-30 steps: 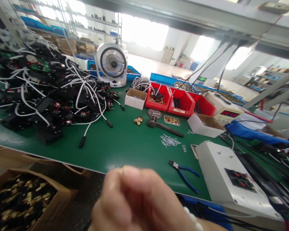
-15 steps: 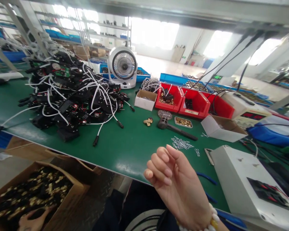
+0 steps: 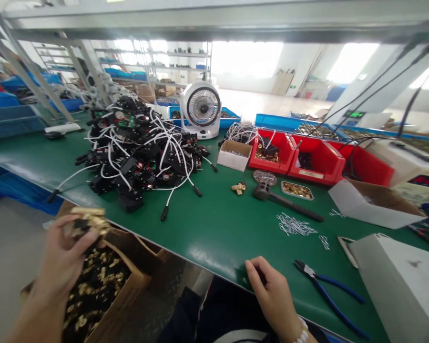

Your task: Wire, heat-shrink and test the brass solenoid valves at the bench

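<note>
The left hand point(image 3: 62, 252) pinches a brass-and-black fitting point(image 3: 97, 220) between thumb and fingers; blur hides whether it is one piece or several. The fitting sits above a carton point(image 3: 127, 300), which lies at five o'clock from that hand, below the table's edge, filled with brass and black parts.

The right hand point(image 3: 276, 296) is over the near edge of the green table point(image 3: 207, 238), fingers loosely curled toward the thumb; I cannot tell whether anything is inside. A beaded bracelet point(image 3: 302, 332) circles its wrist.

Taking the right hand as the clock's centre, the pliers point(image 3: 318, 278) lie just beside it at three o'clock, handles spread, with a grey box point(image 3: 389, 271) beyond them. Loose clips point(image 3: 295, 225) are heaped at one o'clock, with a few more apart from the heap at two. Farther up, between twelve and one, a hammer point(image 3: 289, 203) lies aslant, a tray point(image 3: 296, 196) of brass bits behind its handle. A second fitting point(image 3: 238, 188) rests at eleven. Three red bins point(image 3: 316, 180) stand beyond the hammer. At ten, black units point(image 3: 128, 164) with white cables are piled high; a fan point(image 3: 202, 108) stands upright at eleven.
</note>
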The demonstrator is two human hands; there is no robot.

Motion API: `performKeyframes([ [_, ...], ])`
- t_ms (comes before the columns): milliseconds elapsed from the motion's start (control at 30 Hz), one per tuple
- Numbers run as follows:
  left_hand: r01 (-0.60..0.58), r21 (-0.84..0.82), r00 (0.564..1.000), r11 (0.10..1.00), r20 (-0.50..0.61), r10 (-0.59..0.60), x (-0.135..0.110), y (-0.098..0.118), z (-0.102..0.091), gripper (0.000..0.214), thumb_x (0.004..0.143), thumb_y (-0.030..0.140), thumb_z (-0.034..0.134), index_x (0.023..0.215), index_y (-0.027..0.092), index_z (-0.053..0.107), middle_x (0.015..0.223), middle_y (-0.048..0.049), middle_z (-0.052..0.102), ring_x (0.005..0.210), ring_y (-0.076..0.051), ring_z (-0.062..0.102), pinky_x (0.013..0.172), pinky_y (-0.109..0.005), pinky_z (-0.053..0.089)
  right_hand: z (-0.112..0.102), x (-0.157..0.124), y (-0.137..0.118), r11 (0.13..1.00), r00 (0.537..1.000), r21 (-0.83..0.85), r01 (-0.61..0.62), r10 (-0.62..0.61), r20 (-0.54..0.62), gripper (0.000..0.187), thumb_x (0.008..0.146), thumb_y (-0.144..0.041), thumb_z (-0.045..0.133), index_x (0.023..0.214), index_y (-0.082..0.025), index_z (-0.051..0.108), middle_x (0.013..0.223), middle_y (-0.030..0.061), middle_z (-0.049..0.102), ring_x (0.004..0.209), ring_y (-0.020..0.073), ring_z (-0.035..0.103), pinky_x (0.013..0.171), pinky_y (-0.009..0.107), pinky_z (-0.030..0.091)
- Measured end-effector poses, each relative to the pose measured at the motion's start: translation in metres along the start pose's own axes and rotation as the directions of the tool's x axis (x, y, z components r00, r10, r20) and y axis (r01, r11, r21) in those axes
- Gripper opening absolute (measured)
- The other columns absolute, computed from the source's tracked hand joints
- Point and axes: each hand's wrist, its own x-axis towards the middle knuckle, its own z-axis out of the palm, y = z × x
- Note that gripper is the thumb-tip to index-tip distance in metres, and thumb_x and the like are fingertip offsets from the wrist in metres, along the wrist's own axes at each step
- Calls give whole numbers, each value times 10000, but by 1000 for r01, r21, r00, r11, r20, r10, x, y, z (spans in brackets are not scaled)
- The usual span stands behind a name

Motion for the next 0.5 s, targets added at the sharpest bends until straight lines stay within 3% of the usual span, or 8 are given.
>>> performKeyframes([
  [67,31,-61,969,998,246,-15,-9,24,34,573,600,386,812,1054,316,470,909,47,638,753,-164,663,535,-264,592,0,1,-2,998,998,-25,63,-63,1,413,991,-450,437,671,-210,540,535,-38,525,450,116,498,473,226,380],
  [100,32,-36,914,999,406,-14,-14,34,55,572,652,384,795,1103,299,454,969,21,648,802,-170,674,561,-262,598,0,2,-2,996,996,-32,87,-87,-2,417,993,-454,438,672,-210,544,537,-37,537,447,115,509,471,221,388],
  [167,18,-26,823,1000,568,0,-24,45,102,543,673,408,785,1092,254,476,962,-9,663,744,-178,682,512,-267,586,0,4,-3,992,993,-42,120,-121,-12,428,995,-468,437,671,-212,549,536,-37,551,440,112,522,465,214,400],
  [233,-50,27,702,998,712,16,-30,49,148,491,728,411,741,1107,229,485,922,-17,665,691,-181,680,483,-284,577,0,5,-2,989,990,-51,135,-136,-17,445,997,-484,426,668,-213,553,536,-34,564,438,114,534,463,211,409],
  [300,-106,31,693,994,719,52,-32,50,187,480,716,367,761,1098,203,521,841,-13,670,675,-198,677,550,-355,603,-1,5,-1,988,990,-61,139,-139,-7,466,997,-502,410,662,-216,559,532,-30,570,438,118,545,461,212,417],
  [367,-188,10,716,982,686,130,-33,53,213,441,722,287,768,1107,195,574,972,-51,684,898,-232,685,834,-454,593,-3,4,2,989,992,-71,126,-125,20,469,991,-518,410,673,-217,576,545,-23,590,452,126,569,472,213,435],
  [433,-274,-14,746,962,627,222,-32,58,224,580,713,302,800,1235,211,564,1169,-91,647,1112,-254,626,1024,-467,495,-6,3,8,990,992,-84,110,-105,64,456,975,-544,428,709,-220,607,579,-14,626,469,134,596,474,212,448],
  [500,-351,-16,781,936,547,302,-25,60,221,597,776,383,758,1310,242,531,1302,-86,591,1195,-223,584,1049,-394,481,-7,2,15,990,993,-106,90,-81,88,462,949,-596,444,745,-225,628,608,-4,653,469,142,609,448,213,444],
])
